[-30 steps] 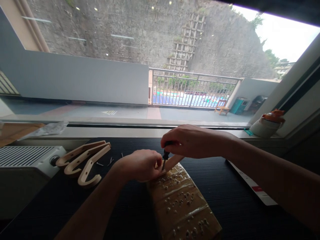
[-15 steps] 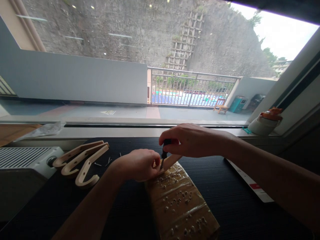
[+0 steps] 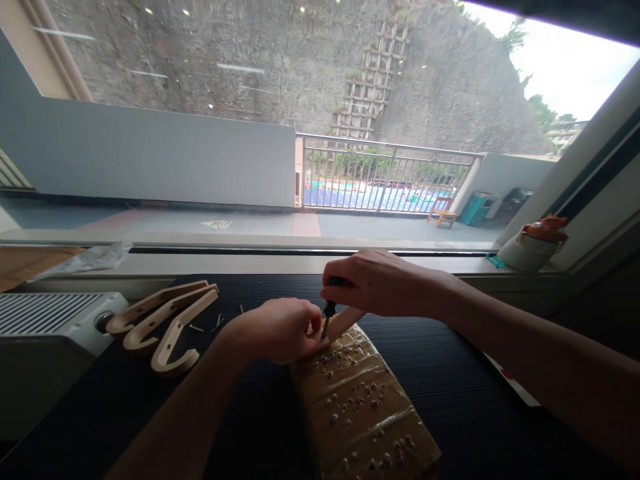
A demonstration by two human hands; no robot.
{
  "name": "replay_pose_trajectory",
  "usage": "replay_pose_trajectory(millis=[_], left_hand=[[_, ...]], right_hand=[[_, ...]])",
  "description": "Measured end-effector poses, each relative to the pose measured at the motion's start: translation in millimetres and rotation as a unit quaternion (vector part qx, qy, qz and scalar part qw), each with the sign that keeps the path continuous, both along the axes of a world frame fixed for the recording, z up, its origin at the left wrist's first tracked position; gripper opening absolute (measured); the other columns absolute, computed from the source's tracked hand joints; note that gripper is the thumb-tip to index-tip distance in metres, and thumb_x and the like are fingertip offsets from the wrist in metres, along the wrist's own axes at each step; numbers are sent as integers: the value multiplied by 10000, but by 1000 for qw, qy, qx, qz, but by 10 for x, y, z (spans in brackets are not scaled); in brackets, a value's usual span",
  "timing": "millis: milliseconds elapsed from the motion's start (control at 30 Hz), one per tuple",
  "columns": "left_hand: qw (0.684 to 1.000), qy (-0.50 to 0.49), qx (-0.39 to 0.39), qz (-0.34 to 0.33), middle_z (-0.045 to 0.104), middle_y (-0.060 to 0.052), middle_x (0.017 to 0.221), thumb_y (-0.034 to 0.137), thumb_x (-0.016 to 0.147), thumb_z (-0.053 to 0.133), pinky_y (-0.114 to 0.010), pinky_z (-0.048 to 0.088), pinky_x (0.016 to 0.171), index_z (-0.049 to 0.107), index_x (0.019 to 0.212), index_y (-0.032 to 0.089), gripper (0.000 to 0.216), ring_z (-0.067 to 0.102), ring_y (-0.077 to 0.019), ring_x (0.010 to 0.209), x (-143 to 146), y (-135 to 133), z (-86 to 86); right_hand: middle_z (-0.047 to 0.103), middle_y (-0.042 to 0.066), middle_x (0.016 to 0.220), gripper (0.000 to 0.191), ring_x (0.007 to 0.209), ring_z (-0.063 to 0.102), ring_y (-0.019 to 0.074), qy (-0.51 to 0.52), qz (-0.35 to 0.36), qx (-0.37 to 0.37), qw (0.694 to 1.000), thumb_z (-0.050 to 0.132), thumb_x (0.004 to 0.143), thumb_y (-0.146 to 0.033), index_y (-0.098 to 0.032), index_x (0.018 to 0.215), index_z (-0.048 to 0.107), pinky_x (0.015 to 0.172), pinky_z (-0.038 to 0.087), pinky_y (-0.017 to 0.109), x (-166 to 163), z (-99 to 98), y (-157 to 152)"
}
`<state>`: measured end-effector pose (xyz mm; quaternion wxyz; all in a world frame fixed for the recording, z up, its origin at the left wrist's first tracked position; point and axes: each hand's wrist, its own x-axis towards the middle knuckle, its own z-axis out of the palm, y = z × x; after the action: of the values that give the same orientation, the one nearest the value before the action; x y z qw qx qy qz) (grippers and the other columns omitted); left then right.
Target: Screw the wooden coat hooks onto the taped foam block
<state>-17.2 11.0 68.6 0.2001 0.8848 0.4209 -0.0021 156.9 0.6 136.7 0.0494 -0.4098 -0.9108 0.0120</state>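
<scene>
My right hand [image 3: 375,283] is closed around the dark handle of a screwdriver [image 3: 328,313], its shaft pointing down. The tip meets a pale wooden hook [image 3: 345,325] lying across the far end of a taped cardboard box [image 3: 370,413]. My left hand [image 3: 285,327] grips the same wooden hook from the left, fingers curled close beside the screwdriver's shaft; part of the hook is hidden under it. Rows of small holes dot the top of the box. To the left lie several more wooden hooks [image 3: 175,337], with loose screws [image 3: 217,323] near them on the dark table.
A white radiator [image 3: 55,320] stands at the left of the black table [image 3: 250,427]. On the right, a white and red flat item [image 3: 515,381] is partly behind my forearm. A pale bottle with an orange top [image 3: 533,247] sits on the windowsill [image 3: 280,265].
My right hand has turned slightly on the screwdriver handle, and its wrist and forearm have shifted, covering more of the flat item. My left hand stays in place on the hook.
</scene>
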Motion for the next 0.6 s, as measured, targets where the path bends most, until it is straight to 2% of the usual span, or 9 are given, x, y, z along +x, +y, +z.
replay_pose_trajectory(millis=[233, 500, 600], left_hand=[[1000, 9, 20, -9, 525, 23, 580, 379, 704, 480, -220, 280, 450, 540, 613, 216, 196, 393, -105, 491, 2, 10, -4], [1000, 5, -1, 2, 550, 24, 611, 420, 722, 464, -209, 304, 462, 562, 654, 226, 228, 432, -110, 516, -1, 13, 1], [1000, 6, 2, -1, 569, 25, 631, 419, 727, 456, -210, 313, 477, 570, 677, 233, 224, 450, -111, 531, -4, 5, -5]], right_hand=[[597, 0, 684, 231, 568, 428, 94, 2, 69, -31, 997, 413, 858, -293, -193, 868, 621, 557, 264, 235, 37, 24, 19], [535, -16, 607, 249, 520, 351, 87, 7, 3, 4, 1000, 410, 858, -338, -193, 811, 607, 517, 234, 229, 7, -45, 18], [535, -14, 591, 276, 504, 340, 89, -6, 2, 20, 1000, 405, 858, -368, -196, 811, 617, 511, 227, 234, 11, -31, 4]])
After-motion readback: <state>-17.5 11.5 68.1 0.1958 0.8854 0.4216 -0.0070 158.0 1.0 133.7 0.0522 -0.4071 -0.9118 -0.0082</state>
